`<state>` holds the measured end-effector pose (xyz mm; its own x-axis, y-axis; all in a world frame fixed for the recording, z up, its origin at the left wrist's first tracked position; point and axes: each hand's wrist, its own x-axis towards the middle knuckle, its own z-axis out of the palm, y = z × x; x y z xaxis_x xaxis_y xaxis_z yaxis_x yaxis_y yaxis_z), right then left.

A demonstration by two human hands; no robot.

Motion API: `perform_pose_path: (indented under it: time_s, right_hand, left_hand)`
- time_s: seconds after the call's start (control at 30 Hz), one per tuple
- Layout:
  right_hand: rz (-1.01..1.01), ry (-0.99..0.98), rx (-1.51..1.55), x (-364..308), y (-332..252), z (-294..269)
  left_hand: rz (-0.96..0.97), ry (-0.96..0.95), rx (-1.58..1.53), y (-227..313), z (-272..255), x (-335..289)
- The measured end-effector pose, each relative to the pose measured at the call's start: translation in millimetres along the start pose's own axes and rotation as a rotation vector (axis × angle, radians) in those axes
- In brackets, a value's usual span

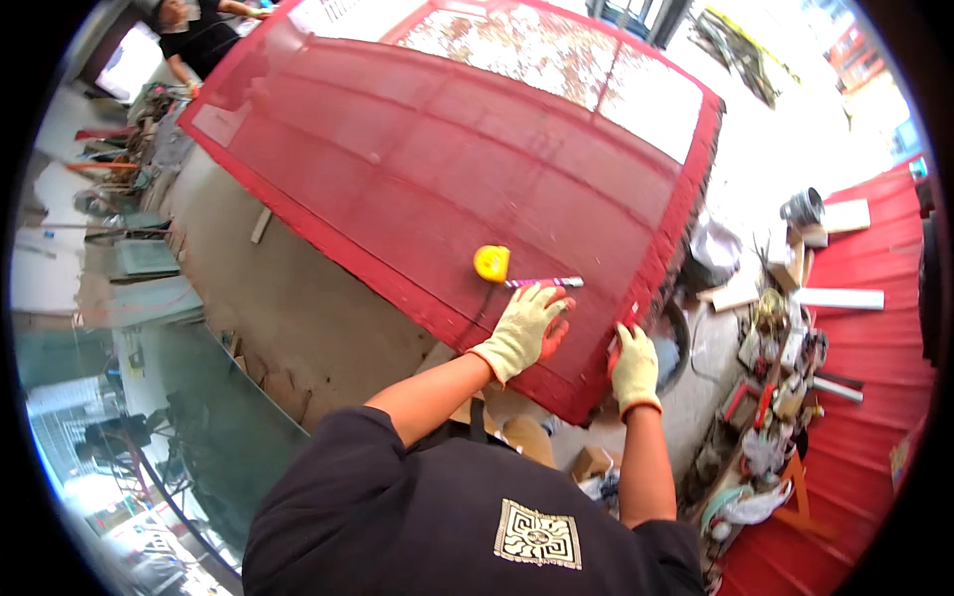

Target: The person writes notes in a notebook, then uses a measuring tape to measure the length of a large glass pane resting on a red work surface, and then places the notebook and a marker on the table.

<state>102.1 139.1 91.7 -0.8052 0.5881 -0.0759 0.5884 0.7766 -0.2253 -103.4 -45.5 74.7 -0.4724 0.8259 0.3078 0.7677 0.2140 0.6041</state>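
Gloves (507,350), pale yellow with red on the palm side, cover both hands in my head view. I have the left hand (527,328) over the near part of a large red panel (397,214), its fingers loosely bent and partly spread. Just beyond them lies a slim purple-and-white marker (545,282); I cannot tell whether they touch it. The yellow tape measure (492,263) sits on the panel just beside the marker's left end, out of both hands.

My right hand (634,370) is at the panel's right edge near its closest corner, fingers curled inward; I cannot tell whether they pinch the rim or only rest against it.

Far off at the upper left, another person (204,40) in dark clothing stands at the panel's far end. To my right I see a dark bucket (803,207) on its side, a row of jumbled tools and scraps (765,397), and ribbed red sheeting (855,368). Glass sheets (149,348) lie to my left.
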Motion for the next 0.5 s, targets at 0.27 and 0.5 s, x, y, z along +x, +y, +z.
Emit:
perform_pose_path:
  time_s: [0.27, 0.5]
  right_hand:
    - [0.093, 0.048, 0.166, -7.2, -14.6, 5.2]
    - [0.031, 0.185, 0.434, 5.4, -7.4, 19.5]
  left_hand:
    - [-0.418, -0.513, 0.388, -77.9, -66.4, 37.3]
    - [-0.351, -0.347, 0.457, -85.4, -52.3, 27.3]
